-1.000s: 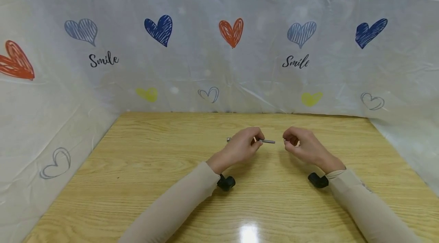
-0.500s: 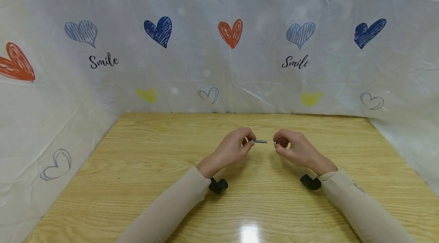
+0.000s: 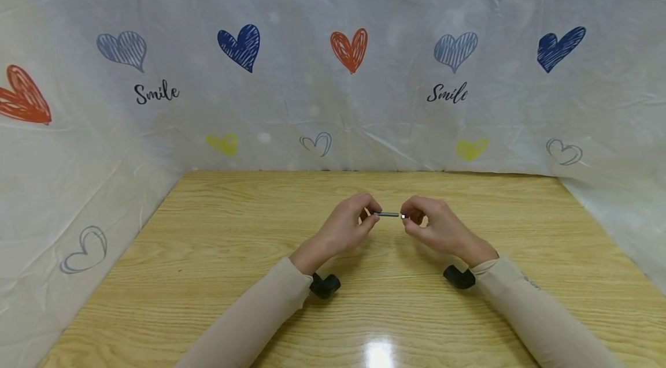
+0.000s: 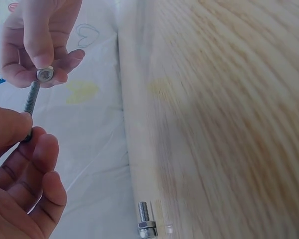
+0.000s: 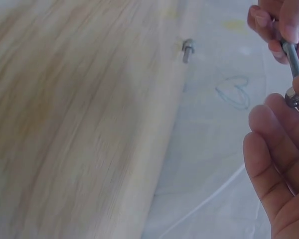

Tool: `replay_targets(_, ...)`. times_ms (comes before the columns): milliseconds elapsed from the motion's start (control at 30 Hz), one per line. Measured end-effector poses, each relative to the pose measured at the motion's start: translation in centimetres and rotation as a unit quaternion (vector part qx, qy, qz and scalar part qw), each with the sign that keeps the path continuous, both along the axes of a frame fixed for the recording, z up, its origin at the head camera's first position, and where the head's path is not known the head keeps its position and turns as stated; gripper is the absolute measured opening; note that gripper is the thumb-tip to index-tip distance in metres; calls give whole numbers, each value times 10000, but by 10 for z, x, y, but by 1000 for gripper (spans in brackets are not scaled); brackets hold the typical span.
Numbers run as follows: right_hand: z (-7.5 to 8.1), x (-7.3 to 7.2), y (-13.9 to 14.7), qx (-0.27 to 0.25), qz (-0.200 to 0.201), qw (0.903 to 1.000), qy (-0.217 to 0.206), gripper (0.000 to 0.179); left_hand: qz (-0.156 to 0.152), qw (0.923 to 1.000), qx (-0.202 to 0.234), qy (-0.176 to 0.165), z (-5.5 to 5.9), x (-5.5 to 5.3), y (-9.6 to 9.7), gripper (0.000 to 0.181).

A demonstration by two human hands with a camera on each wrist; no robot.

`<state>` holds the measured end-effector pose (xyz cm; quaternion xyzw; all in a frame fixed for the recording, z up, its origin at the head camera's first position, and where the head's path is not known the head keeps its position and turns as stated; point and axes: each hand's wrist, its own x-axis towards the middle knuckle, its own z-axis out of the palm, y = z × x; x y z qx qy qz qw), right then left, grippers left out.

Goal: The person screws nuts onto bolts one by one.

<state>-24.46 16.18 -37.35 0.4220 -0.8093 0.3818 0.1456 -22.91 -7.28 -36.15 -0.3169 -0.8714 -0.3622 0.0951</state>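
My left hand (image 3: 340, 230) pinches a long threaded bolt (image 4: 31, 103) between thumb and fingers, its bare end pointing right. In the head view this bolt (image 3: 388, 214) lies level above the table. A small silver hex nut (image 4: 45, 74) is pinched by my right hand (image 3: 439, 225), right at the bolt's tip. The right wrist view shows the nut (image 5: 292, 97) at thumb and forefinger, with the bolt leading away from it toward the left hand. The bolt's other end is hidden in the left fingers.
On the wooden table (image 3: 218, 275), another bolt (image 4: 144, 219) with a nut on it appears in both wrist views; the head view does not show it. A white cloth (image 3: 291, 96) with printed hearts hangs behind and at the sides. Black devices (image 3: 325, 286) sit at both wrists.
Both hands have shifted left, the right one further. The gap between nut and bolt tip has narrowed. A silver end seen left of the left hand earlier is now covered.
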Motion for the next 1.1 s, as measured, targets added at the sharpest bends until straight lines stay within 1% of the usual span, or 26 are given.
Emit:
replay_targets(333,0,2,-12,-97,101,9998,105,10,93,9997,66,206,-3,1,-7,7)
replay_targets(533,0,4,-16,-184,174,9996,82,17,39,9996,125,242,-3,2,-11,7)
replay_targets(733,1,5,-20,-342,290,9989,147,19,95,9994,229,249,-2,5,-15,7)
replay_targets(1100,-3,5,-24,-409,162,9990,96,17,56,9988,271,399,-1,9,-18,8)
